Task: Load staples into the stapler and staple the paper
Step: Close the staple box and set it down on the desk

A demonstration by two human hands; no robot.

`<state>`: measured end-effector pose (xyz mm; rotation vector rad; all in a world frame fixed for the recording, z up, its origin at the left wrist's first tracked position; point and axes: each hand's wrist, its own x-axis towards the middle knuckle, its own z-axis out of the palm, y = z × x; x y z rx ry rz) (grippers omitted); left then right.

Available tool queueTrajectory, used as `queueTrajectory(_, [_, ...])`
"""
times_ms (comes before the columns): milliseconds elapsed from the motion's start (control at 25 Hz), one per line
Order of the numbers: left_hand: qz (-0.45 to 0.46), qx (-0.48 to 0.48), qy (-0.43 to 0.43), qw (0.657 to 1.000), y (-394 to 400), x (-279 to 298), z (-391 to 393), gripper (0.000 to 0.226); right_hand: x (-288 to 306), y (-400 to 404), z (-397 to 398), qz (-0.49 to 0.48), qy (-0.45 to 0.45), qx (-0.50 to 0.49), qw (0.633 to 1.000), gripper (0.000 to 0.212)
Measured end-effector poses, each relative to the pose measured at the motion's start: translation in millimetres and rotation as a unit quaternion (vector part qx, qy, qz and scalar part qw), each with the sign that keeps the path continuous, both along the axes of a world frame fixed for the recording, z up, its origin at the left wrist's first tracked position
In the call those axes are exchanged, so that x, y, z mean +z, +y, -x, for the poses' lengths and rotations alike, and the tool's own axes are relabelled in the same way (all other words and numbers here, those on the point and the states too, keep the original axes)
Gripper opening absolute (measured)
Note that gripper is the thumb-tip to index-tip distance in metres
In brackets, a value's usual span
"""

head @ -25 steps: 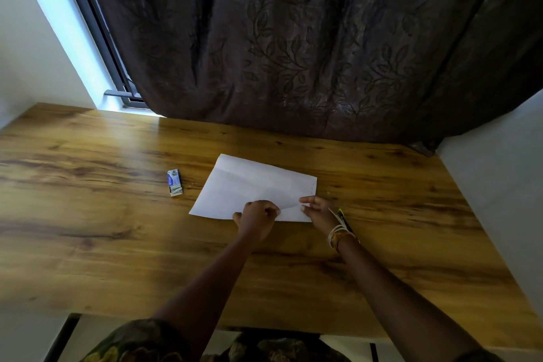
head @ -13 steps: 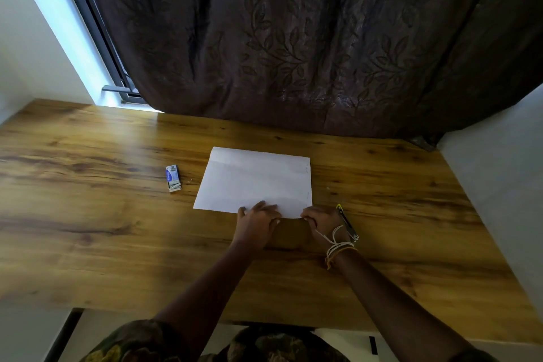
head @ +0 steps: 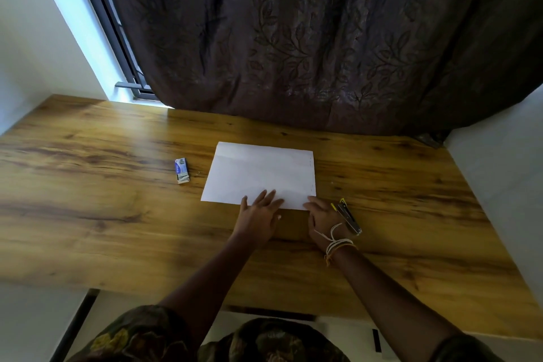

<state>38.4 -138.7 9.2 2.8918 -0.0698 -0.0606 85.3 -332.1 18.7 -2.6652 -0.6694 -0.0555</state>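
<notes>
A white folded paper (head: pixel 261 175) lies flat in the middle of the wooden table (head: pixel 117 214). My left hand (head: pixel 260 216) rests palm down with spread fingers on the paper's near edge. My right hand (head: pixel 323 216) lies at the paper's near right corner, fingertips touching it, with string bands on the wrist. A small metal stapler (head: pixel 348 217) with yellow trim lies on the table just right of my right hand, apart from it. A small staple box (head: pixel 182 170), blue and white, sits left of the paper with its end open.
A dark leaf-patterned curtain (head: pixel 323 44) hangs behind the table's far edge. A window frame (head: pixel 117 38) shows at the back left. A white wall (head: pixel 505 185) borders the table on the right.
The paper was skewed and is now squared and flat. My left hand went from a closed fist to flat spread fingers on the paper. My right hand shifted to the near right corner.
</notes>
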Motion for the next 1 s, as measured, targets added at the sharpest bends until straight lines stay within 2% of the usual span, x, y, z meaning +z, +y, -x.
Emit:
queueTrajectory(120, [-0.005, 0.027, -0.009, 1.0, 5.2, 3.6, 8.0, 0.051, 2.7, 9.1, 7.6, 0.01, -0.001, -0.012, 1.0, 0.037])
queueTrajectory(280, [-0.001, 0.063, 0.0, 0.998, 15.3, 4.8, 25.4, 0.053, 0.2, 26.9, 19.6, -0.029, -0.005, 0.013, 0.999, 0.034])
queueTrajectory(480, [0.03, 0.093, -0.005, 0.995, 44.0, 5.2, 46.0, 0.053, 3.3, 64.4, 34.7, -0.064, -0.007, 0.032, 0.997, 0.03])
queueTrajectory(640, [0.082, 0.155, -0.038, 0.984, 85.2, 6.1, 53.5, 0.044, 11.8, 113.0, 31.3, -0.081, 0.0, 0.058, 0.995, 0.026])
queueTrajectory(840, [0.174, 0.257, -0.093, 0.946, 156.3, 3.1, 62.5, 0.017, 18.7, 198.2, 26.1, -0.128, 0.061, 0.04, 0.989, 0.024])
queueTrajectory(1000, [0.23, 0.307, -0.079, 0.92, 212.1, 2.9, 49.1, 0.023, 12.2, 257.2, 24.6, -0.179, 0.151, -0.026, 0.972, 0.026])
